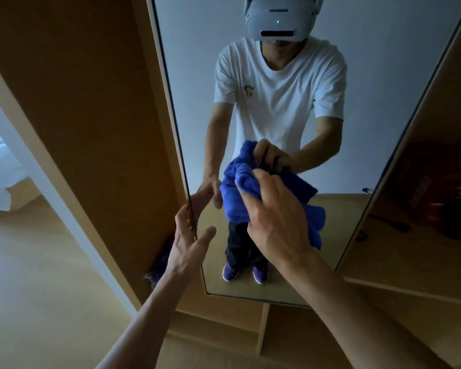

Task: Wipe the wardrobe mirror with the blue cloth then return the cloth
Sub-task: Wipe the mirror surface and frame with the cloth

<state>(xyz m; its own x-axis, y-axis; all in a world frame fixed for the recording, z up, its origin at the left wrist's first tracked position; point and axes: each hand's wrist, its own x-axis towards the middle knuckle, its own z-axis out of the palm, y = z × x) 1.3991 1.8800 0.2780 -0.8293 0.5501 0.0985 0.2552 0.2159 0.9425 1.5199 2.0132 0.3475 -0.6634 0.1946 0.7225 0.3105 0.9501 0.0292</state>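
The right hand (274, 219) presses the bunched blue cloth (246, 179) low against the wardrobe mirror (197, 75), its grip curled round the fabric. The left hand (189, 243), grip wide, rests at the mirror's left edge. The wipe would likely go better with the cloth flattened and overlapping strokes.

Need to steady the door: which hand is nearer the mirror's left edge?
Left. The left hand is right at the mirror's left edge; the right hand grips the blue cloth further right, mid-glass.

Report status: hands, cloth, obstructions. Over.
Right hand grips crumpled blue cloth against tall wardrobe mirror. Left hand open, touching mirror's left edge. Nothing blocking.
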